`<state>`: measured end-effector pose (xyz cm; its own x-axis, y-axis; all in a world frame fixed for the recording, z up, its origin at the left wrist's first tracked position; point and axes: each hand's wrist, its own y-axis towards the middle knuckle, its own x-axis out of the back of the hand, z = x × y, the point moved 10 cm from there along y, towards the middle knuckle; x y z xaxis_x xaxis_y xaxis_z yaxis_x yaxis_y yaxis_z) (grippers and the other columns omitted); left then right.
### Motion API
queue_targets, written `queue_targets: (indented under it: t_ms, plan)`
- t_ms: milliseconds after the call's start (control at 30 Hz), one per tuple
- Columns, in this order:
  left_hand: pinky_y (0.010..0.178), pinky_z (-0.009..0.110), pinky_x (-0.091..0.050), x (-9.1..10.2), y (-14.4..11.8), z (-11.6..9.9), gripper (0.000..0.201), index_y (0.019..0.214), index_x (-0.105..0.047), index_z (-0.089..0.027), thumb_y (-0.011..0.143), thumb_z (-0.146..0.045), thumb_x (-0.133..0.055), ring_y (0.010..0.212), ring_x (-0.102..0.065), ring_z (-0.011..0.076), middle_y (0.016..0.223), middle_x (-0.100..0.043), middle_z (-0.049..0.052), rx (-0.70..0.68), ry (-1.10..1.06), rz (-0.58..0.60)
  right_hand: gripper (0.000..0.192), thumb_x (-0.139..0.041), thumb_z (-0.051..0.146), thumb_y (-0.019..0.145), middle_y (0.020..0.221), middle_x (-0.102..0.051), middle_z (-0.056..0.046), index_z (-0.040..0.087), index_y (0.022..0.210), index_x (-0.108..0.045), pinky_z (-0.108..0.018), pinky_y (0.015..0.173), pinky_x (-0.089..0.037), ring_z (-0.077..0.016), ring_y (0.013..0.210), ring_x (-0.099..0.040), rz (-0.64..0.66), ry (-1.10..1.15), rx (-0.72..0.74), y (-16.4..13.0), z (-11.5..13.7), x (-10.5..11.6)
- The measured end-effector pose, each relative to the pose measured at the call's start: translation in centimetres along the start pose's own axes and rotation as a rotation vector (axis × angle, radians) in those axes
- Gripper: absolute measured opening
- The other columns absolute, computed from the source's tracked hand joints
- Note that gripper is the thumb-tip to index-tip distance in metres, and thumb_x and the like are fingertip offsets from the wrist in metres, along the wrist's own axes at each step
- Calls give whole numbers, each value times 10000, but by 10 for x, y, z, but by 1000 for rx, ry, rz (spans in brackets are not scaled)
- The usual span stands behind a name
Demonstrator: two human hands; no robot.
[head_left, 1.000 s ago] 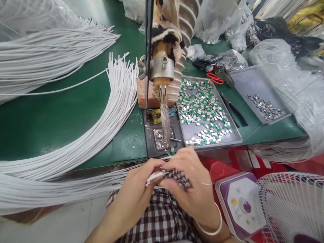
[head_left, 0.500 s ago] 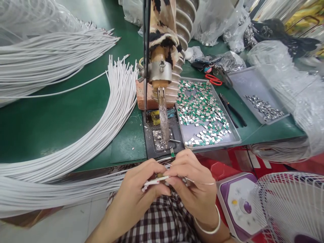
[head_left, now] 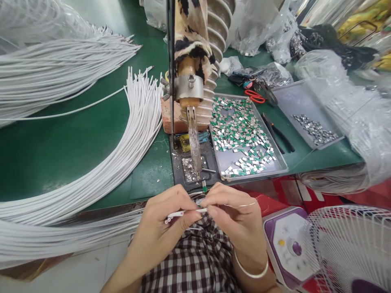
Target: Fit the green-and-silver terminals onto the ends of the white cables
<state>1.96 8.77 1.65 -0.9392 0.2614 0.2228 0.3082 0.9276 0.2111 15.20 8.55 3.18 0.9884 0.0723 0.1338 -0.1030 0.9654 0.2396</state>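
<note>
Both hands are meeting just below the near edge of the table (head_left: 61, 154), over a checked garment on the lap. The left hand (head_left: 161, 228) is pinching a thin white cable end (head_left: 183, 213) between thumb and fingers; the right hand (head_left: 236, 221) is closing its fingertips on the same cable's tip. The cable is lying roughly level between the two hands, smooth and round in section, with short stripped ends showing at its left. A fine silvery solder wire (head_left: 241, 205) is arching over the right hand. Above, a soldering iron (head_left: 193, 138) with a dull, crusted blade is hanging tip-down over a dark plate. Just right of it, a grey metal tray (head_left: 276, 156) is holding small green and silver rectangular parts. A fan of matching white cables (head_left: 122, 154) is curving across the green matte surface.
</note>
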Motion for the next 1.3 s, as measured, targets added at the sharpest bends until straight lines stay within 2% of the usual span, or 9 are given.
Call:
queue_targets:
  t_ms: [267, 400, 567, 633, 733, 833, 1000, 1167, 1300]
  plan:
    - [561, 212, -417, 0, 0, 2, 212, 741, -669, -189, 948, -182, -625, 604, -550, 109, 675, -605, -15, 17, -21, 8, 252, -659, 64, 865, 761, -786, -32, 237, 971, -808, -272, 594, -524, -142, 640, -673, 25, 8, 81, -1, 4, -1]
    - [547, 204, -411, -1, 1, 2, 150, 768, -709, -195, 913, -163, -683, 597, -549, 104, 675, -615, -19, 1, 0, 19, 157, -644, 113, 853, 644, -696, -4, 190, 790, -765, -249, 546, -472, -123, 576, -588, 37, 18, -35, -1, -6, -2]
    - [562, 215, -420, 6, -2, 5, 139, 834, -751, -219, 883, -101, -696, 626, -579, 114, 718, -658, -14, 0, 72, -47, 225, -578, 143, 887, 622, -627, 22, 185, 685, -669, -223, 515, -415, -101, 549, -531, 87, -269, -114, 4, -10, 1]
    - [589, 226, -426, 11, -5, 8, 164, 849, -750, -232, 890, -92, -675, 656, -589, 122, 744, -658, -12, 13, 69, -82, 218, -562, 168, 923, 690, -683, 4, 188, 743, -683, -248, 596, -455, -122, 617, -595, 4, -436, -53, 11, -8, 21]
    - [591, 230, -404, 17, -9, 16, 186, 856, -745, -248, 902, -94, -653, 675, -576, 120, 766, -646, -16, 37, 46, -133, 190, -598, 273, 938, 806, -728, -70, 180, 812, -705, -330, 677, -443, -207, 755, -635, -310, -948, -34, 17, -7, 75]
    - [602, 227, -404, 15, -10, 21, 184, 874, -751, -256, 902, -100, -657, 686, -569, 117, 782, -644, -20, 48, 30, -125, 173, -717, 320, 860, 802, -721, -107, 173, 770, -710, -358, 656, -399, -270, 780, -622, -297, -1236, -140, 26, -25, 97]
    - [659, 200, -444, 13, -8, 22, 225, 950, -767, -299, 909, -109, -655, 791, -603, 112, 891, -646, -19, 25, 36, -140, 164, -616, 179, 897, 775, -723, -87, 176, 751, -692, -355, 664, -431, -250, 743, -645, -177, -1110, -124, 42, -39, 82]
    - [718, 189, -485, 14, -3, 25, 200, 905, -737, -277, 933, -120, -616, 882, -673, 119, 961, -723, -19, 71, 25, -169, 169, -546, 161, 930, 881, -764, -72, 166, 870, -704, -310, 738, -530, -199, 825, -704, -231, -918, -7, 46, -24, 69]
    - [723, 182, -503, 14, 0, 25, 171, 806, -703, -240, 926, -146, -625, 837, -705, 115, 915, -764, -26, 120, -6, -218, 120, -645, 232, 889, 626, -651, 43, 200, 773, -655, -197, 479, -459, -96, 517, -582, -340, -417, -11, 31, -13, 62]
